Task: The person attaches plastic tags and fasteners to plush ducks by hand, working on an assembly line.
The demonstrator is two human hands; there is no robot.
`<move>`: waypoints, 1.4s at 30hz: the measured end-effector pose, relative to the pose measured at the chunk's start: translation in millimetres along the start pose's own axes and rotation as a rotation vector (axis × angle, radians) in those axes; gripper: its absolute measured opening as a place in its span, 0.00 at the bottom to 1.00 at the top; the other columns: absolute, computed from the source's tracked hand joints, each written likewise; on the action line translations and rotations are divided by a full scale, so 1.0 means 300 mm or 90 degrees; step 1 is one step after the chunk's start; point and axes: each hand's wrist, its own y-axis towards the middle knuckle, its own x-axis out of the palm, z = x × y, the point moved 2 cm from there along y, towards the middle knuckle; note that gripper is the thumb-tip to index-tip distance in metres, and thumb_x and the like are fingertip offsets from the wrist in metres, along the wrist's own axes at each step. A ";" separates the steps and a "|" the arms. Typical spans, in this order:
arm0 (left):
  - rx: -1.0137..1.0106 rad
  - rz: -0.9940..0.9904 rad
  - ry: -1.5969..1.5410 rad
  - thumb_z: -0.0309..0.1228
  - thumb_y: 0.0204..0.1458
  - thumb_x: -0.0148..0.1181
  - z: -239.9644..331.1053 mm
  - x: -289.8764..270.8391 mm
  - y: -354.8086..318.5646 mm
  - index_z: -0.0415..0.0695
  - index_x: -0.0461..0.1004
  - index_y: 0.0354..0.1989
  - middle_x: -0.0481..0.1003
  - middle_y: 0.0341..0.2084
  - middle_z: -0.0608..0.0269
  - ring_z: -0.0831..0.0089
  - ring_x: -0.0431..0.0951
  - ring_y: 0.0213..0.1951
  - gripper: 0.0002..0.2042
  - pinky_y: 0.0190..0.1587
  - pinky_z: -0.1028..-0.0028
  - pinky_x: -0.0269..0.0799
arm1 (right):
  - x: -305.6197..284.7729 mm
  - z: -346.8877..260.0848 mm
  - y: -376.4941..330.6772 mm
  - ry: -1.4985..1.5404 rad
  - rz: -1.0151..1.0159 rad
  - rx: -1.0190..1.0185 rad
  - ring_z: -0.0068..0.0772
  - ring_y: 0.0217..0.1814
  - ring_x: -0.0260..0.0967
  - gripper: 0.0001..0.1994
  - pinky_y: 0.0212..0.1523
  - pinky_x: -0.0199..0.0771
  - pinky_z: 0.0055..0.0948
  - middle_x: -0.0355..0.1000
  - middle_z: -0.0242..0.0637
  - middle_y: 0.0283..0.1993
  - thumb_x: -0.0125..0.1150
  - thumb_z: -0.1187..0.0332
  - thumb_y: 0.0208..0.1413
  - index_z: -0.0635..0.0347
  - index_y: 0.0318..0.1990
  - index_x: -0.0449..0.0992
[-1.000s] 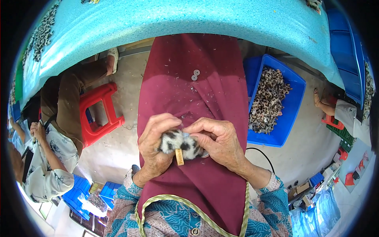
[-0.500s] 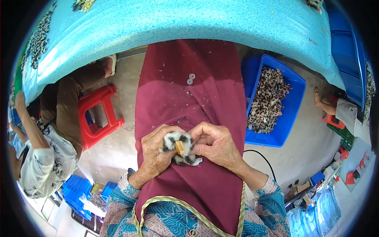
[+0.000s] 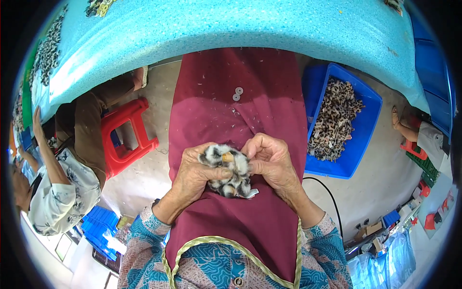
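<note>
Over my lap, my left hand (image 3: 191, 172) grips a small black-and-white furry plush piece (image 3: 235, 174), its thumb pressed across the front. A yellow-orange tab (image 3: 227, 157) sticks out near the top of the fur. At the bottom right edge a white label (image 3: 252, 193) pokes out. My right hand (image 3: 273, 166) is closed in a pinch against the plush's right side; whatever lies between its fingertips is too small to make out. Beneath both hands spreads my dark red apron (image 3: 216, 111), with two grey discs (image 3: 236, 97) and bits of fluff on it.
A blue bin (image 3: 368, 139) of spotted furry pieces (image 3: 334, 120) stands on the floor to the right. Ahead is a table with a turquoise cover (image 3: 231, 29). On the left, a person (image 3: 62, 192) sits near a red stool (image 3: 126, 137). A black cable (image 3: 332, 197) curves by my right arm.
The plush has turned in my left hand, showing more of its fur, and the tab now sits higher. My right hand has shifted slightly up and right, still pinched at its side.
</note>
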 end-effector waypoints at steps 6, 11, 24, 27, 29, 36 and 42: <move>-0.170 -0.112 -0.270 0.17 0.34 0.66 -0.005 -0.012 -0.003 0.36 0.68 0.48 0.76 0.38 0.58 0.67 0.78 0.38 0.27 0.43 0.71 0.75 | -0.019 0.024 0.038 0.106 0.007 -0.073 0.20 0.32 0.70 0.10 0.34 0.72 0.18 0.72 0.35 0.32 0.65 0.80 0.43 0.61 0.30 0.68; -0.252 -0.175 -0.396 0.20 0.36 0.67 -0.035 -0.016 -0.012 0.38 0.64 0.53 0.74 0.44 0.58 0.64 0.74 0.47 0.31 0.54 0.65 0.67 | -0.027 0.032 0.049 0.134 -0.001 -0.049 0.19 0.32 0.70 0.10 0.33 0.72 0.16 0.72 0.34 0.31 0.64 0.78 0.44 0.61 0.31 0.68; -0.199 -0.180 -0.575 0.32 0.45 0.63 -0.148 -0.010 -0.037 0.41 0.64 0.54 0.70 0.49 0.58 0.61 0.69 0.53 0.26 0.58 0.60 0.61 | -0.030 0.044 0.048 0.157 -0.047 0.017 0.22 0.34 0.71 0.11 0.36 0.72 0.20 0.72 0.34 0.32 0.66 0.78 0.42 0.60 0.31 0.68; -0.188 -0.173 -0.569 0.32 0.44 0.64 -0.128 -0.003 -0.047 0.40 0.65 0.53 0.71 0.48 0.59 0.62 0.71 0.51 0.26 0.56 0.62 0.64 | -0.018 0.041 0.045 0.164 -0.083 0.004 0.22 0.34 0.71 0.11 0.36 0.72 0.20 0.72 0.34 0.32 0.66 0.78 0.42 0.60 0.30 0.68; -0.232 -0.185 -0.458 0.35 0.42 0.66 -0.109 -0.013 -0.059 0.38 0.66 0.52 0.73 0.45 0.60 0.65 0.74 0.47 0.28 0.53 0.66 0.68 | -0.006 0.042 0.037 0.165 -0.103 -0.008 0.21 0.34 0.70 0.11 0.37 0.72 0.20 0.72 0.34 0.32 0.66 0.78 0.42 0.60 0.30 0.68; -0.132 -0.168 -0.230 0.34 0.42 0.68 0.031 0.000 -0.084 0.36 0.70 0.47 0.74 0.40 0.64 0.76 0.74 0.41 0.24 0.48 0.76 0.68 | 0.003 0.030 0.035 0.177 -0.108 -0.018 0.20 0.34 0.70 0.08 0.39 0.71 0.19 0.72 0.32 0.31 0.64 0.79 0.44 0.61 0.29 0.70; -0.028 -0.083 0.228 0.47 0.49 0.59 0.096 -0.043 -0.019 0.38 0.75 0.37 0.70 0.33 0.64 0.76 0.69 0.37 0.22 0.42 0.75 0.64 | 0.026 -0.098 0.119 -0.124 -0.191 0.050 0.24 0.44 0.67 0.21 0.45 0.69 0.25 0.70 0.37 0.41 0.66 0.64 0.48 0.67 0.46 0.69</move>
